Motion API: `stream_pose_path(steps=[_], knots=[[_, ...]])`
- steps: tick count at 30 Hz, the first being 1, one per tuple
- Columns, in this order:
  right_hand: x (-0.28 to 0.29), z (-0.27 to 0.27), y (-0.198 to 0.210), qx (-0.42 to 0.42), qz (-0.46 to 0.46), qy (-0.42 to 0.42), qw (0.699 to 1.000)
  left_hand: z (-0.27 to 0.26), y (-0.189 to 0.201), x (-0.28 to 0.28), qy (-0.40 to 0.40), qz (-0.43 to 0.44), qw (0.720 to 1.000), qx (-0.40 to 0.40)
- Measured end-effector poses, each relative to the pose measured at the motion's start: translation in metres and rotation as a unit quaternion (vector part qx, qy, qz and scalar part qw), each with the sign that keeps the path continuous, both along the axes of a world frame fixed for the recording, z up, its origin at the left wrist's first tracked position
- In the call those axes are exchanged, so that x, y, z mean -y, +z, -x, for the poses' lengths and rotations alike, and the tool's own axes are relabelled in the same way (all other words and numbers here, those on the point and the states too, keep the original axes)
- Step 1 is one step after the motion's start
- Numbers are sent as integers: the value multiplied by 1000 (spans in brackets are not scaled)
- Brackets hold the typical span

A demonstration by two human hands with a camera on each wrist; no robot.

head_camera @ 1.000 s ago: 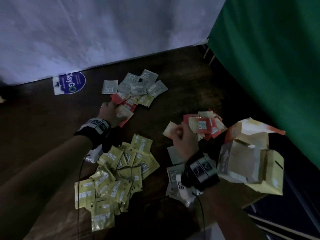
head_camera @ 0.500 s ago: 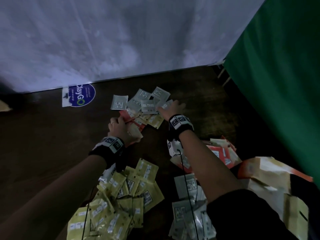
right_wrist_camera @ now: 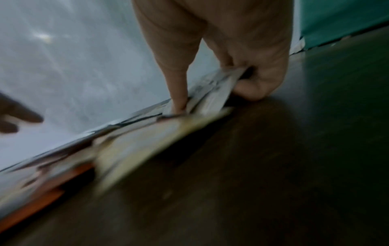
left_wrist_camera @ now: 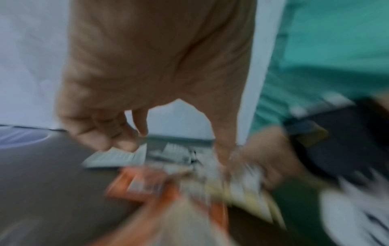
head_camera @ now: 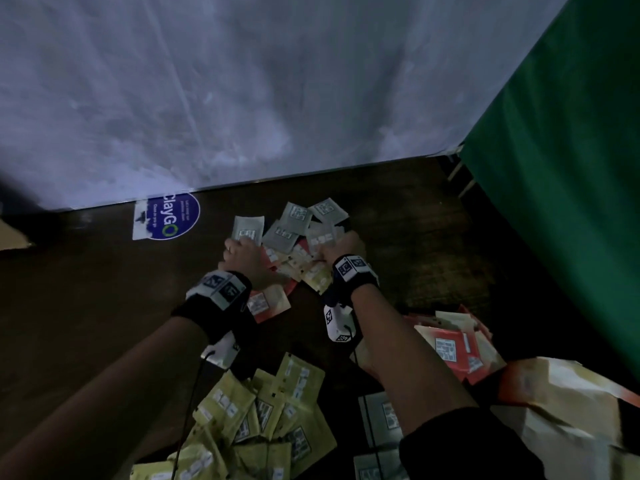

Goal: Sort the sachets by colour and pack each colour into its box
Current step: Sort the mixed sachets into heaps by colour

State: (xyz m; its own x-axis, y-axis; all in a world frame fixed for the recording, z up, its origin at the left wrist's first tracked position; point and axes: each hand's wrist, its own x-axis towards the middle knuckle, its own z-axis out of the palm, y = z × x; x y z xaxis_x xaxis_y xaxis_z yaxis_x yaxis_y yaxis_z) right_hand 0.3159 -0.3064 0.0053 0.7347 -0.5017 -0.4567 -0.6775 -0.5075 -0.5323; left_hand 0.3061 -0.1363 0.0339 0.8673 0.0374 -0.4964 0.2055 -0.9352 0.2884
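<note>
The dark wooden counter (head_camera: 86,306) carries four spreads of sachets. Nearest the person, behind the left grip (head_camera: 242,254), lies the yellow sachet pile (head_camera: 263,417); behind the right grip (head_camera: 341,245) and out to its right lies the red sachet pile (head_camera: 450,348), with crumpled boxes (head_camera: 568,403) beyond it, and a few grey sachets (head_camera: 384,417) lie under the right forearm. The unsorted heap (head_camera: 298,247) lies at the far edge by the white sheet, straight under and ahead of both grips, grey sachets on its far side, red and yellow mixed on the near side.

Both grips are on this heap, one at each flank. The right grip pinches a small fan of sachets (right_wrist_camera: 212,93) between thumb and curled fingers, at the heap's right edge. The left grip has its fingers (left_wrist_camera: 118,133) bent down toward a grey sachet (head_camera: 247,230) at the heap's left edge; the wrist view is too blurred to say whether it holds one.

The heap runs roughly left to right between the two grips, so each hand is nearest its own end. Judging from the layout, grey pieces must travel back and rightward, yellow ones back and leftward.
</note>
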Motion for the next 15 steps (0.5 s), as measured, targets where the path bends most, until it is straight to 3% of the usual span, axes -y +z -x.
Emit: stream_pose_path(steps=[5,9,15], knots=[[23,14,14,-18,-133,-2,991,-41,7,20,23,91,994,54],[40,27,28,-34,-178,-8,983,-62,-10,44,33,97,993,58],[57,48,32,11,-235,-111,966,-80,-25,70,3,50,997,62]])
